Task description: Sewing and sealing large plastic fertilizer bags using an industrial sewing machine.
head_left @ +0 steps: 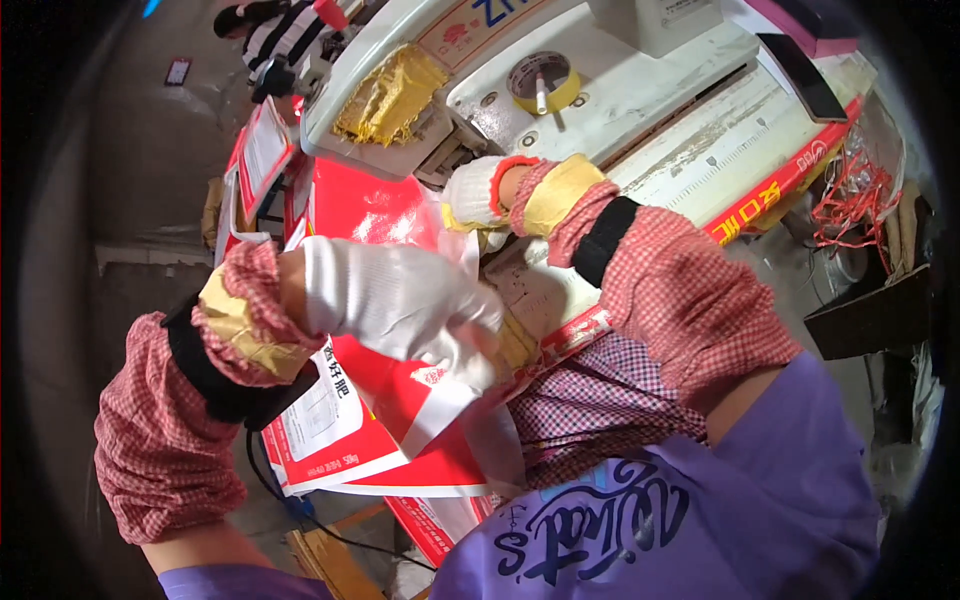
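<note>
- Because it is thin woven plastic, the red and white sack [400, 395] looks light, floppy and a bit slippery, so it would bend and slide if gripped loosely. It lies flat on the desk [700, 150] under the sewing machine [560, 80], with more sacks of the same kind stacked below it, hanging off the near edge.
- At the left, the left hand [385, 295] wears a white glove and is pinched shut on the folded top edge of the sack, close to the person's chest. That doubled edge looks like the best place to hold, since two layers are stiffer than one.
- In the middle, the right hand [475, 195], also in a white glove, is curled down on the sack's edge right beside the machine's foot. I cannot tell if it grips the sack or only presses on it.
- A roll of yellow tape [543, 82] sits on top of the machine, and a yellow rag [390, 95] lies on its left end.
- At the right, a dark phone [800, 75] lies on the desk, and red strings [850, 195] hang past its far side.
- The needle is hidden by the right hand. The sack's far end is cut off by the machine, and the fingertips of both hands are lost in the folds.
</note>
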The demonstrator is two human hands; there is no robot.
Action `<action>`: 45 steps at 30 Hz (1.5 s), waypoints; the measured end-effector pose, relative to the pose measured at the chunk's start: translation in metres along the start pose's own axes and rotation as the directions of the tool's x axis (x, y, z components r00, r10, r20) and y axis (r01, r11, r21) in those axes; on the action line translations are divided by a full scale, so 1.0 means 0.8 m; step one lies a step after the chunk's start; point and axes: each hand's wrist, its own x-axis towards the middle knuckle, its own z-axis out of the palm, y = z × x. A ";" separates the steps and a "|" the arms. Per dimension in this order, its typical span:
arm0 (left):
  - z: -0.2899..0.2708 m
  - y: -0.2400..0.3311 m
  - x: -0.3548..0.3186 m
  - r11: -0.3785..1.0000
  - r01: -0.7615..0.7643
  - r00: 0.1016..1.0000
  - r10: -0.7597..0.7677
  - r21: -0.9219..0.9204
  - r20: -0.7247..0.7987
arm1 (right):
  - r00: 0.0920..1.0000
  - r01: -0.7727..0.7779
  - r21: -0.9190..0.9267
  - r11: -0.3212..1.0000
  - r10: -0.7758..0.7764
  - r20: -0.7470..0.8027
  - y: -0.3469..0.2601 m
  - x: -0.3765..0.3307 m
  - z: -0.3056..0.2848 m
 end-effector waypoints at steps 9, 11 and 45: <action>0.005 0.062 -0.056 0.891 0.385 0.805 -0.452 0.241 0.385 | 0.936 -0.352 0.259 0.900 0.329 0.128 -0.009 0.002 0.007; 0.040 0.074 -0.071 0.815 0.412 0.806 -0.535 0.408 0.254 | 0.955 -0.296 0.191 0.936 0.296 0.030 -0.012 -0.023 0.003; 0.147 0.111 0.024 0.963 -0.178 0.983 0.166 0.203 0.073 | 0.667 -0.493 0.066 0.867 0.426 -0.612 -0.155 -0.101 0.046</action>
